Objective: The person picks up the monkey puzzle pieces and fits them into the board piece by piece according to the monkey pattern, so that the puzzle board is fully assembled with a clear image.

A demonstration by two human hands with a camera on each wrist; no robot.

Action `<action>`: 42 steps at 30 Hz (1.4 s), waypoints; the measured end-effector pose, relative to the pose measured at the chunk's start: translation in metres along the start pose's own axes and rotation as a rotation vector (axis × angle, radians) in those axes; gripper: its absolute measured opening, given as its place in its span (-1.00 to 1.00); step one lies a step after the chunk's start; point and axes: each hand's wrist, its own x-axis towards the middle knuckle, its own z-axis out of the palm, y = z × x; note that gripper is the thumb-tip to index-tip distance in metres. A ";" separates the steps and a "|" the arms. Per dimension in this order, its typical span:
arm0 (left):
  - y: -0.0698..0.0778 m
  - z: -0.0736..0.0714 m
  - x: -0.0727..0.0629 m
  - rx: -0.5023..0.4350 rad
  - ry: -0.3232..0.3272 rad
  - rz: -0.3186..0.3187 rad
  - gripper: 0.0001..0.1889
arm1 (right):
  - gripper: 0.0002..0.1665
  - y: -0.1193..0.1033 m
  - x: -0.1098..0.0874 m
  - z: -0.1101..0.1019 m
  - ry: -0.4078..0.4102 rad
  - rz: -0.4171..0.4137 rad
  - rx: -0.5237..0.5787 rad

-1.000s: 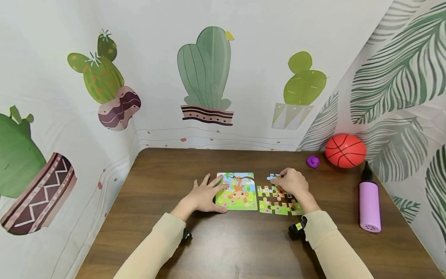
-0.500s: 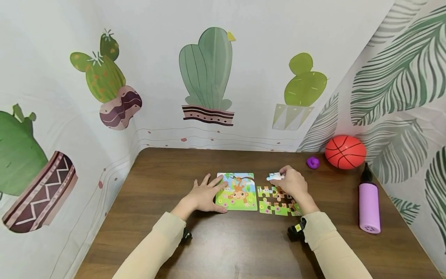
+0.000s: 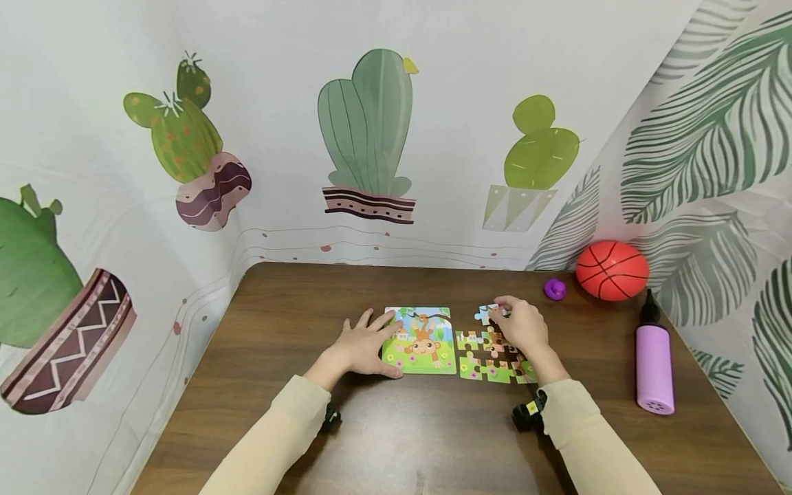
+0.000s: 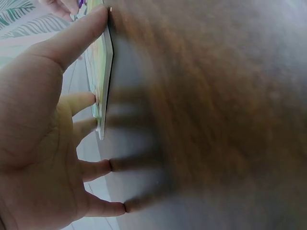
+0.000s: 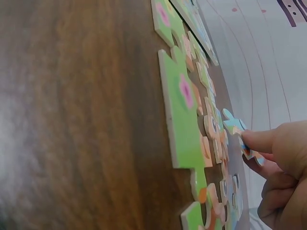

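In the head view my left hand [image 3: 361,347] lies spread over the left side of a square monkey picture board [image 3: 427,340]. The left wrist view shows the thumb and two fingers of that hand [image 4: 38,129] touching the board's edge [image 4: 106,72], the other two fingertips on the table beyond it. Thumb and fingers of my right hand [image 3: 524,326] pinch a light blue jigsaw piece [image 3: 485,315], tilted above the table in the right wrist view. Below that hand, several jigsaw pieces [image 3: 500,372] with green grass, flowers and brown monkey parts lie close together, partly covered by it.
A purple rubber duck [image 3: 555,289] and a red ball with black lines [image 3: 612,271] stand at the back right. Nearer on the right is a pink hand pump [image 3: 654,368] with a black nozzle. A cactus-print cloth [image 3: 458,151] hangs behind the wooden table [image 3: 421,440].
The blue piece has been lifted and turned in my right hand's fingers, coming away from the pieces beneath it. My left hand keeps its place on the board.
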 end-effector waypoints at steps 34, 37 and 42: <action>0.006 -0.002 0.004 0.061 0.023 -0.030 0.11 | -0.66 0.018 -0.002 -0.004 -0.010 -0.093 0.120; 0.005 -0.002 0.004 0.058 0.021 -0.030 0.09 | -0.70 0.016 -0.002 -0.003 -0.004 -0.101 0.168; 0.006 0.000 0.002 0.048 0.015 -0.034 0.08 | -0.74 0.010 -0.001 0.000 -0.003 -0.118 0.249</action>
